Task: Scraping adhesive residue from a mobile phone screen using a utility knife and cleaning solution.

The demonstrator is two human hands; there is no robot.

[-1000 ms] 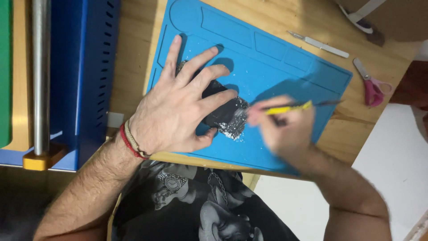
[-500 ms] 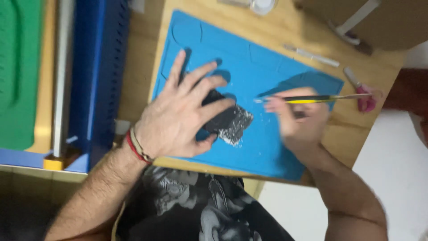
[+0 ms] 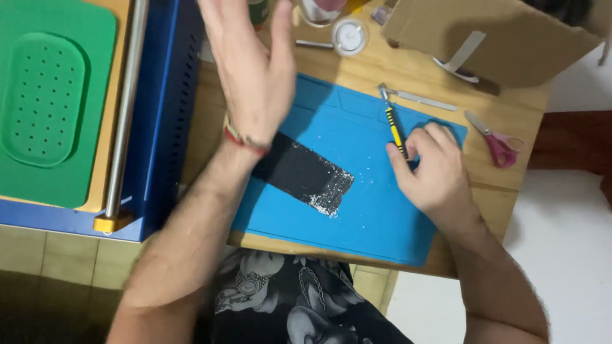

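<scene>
- Blue silicone work mat covers most of the wooden counter below me, and a black phone panel lies flat on it at a slant, its lower end frosted with pale crumbs and chips.
- My left hand hangs in the air at about 11 o'clock from the panel, palm open, fingers spread, gripping nothing; its wrist, with a red cord band, crosses over the panel's upper end.
- My right hand rests on the mat at 3 o'clock from the panel, curled loosely around a yellow-and-black tool whose metal tip points toward 12 o'clock.
- Pink-handled scissors lie on the bare wood at 3 o'clock from that hand.
- At 12 o'clock sit a small round tin and a cardboard box.
- At 9 o'clock stands a blue machine with a green perforated pad.
</scene>
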